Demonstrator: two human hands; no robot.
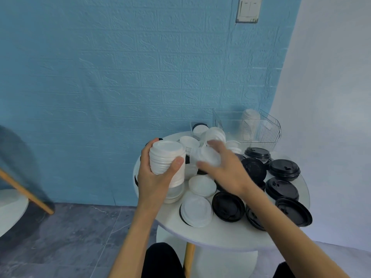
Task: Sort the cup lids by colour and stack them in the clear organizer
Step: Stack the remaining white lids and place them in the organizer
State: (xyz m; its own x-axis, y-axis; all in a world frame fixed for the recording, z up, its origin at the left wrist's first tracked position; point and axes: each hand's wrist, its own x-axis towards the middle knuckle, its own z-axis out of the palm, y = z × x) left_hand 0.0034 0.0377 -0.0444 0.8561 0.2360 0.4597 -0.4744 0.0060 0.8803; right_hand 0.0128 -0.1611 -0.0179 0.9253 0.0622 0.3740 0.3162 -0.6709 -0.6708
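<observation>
The left hand (155,177) is raised just above the near-left edge of the round white table (220,235), fingers and thumb wrapped around a tall stack of white lids (167,159), thumb pressed on the side facing the camera. The forearm rises from the bottom of the view. The right hand (224,167) reaches in beside that stack, palm down, fingers curled over a white lid (204,156); the hand is blurred, so I cannot tell whether it grips the lid or only covers it.

Below and between the two hands lie loose white lids (197,210) flat on the table. To the right of the right hand and under its forearm sit black lids (284,169), some upside down, spread to the table's right edge. Beyond the right hand's fingertips more white lids are heaped, and farther still, at the table's far right, stands the clear organizer (259,127) with a column of white lids inside it.

Behind the table is a blue brick-textured wall (120,77); the floor (76,237) under the left forearm is grey stone-patterned.
</observation>
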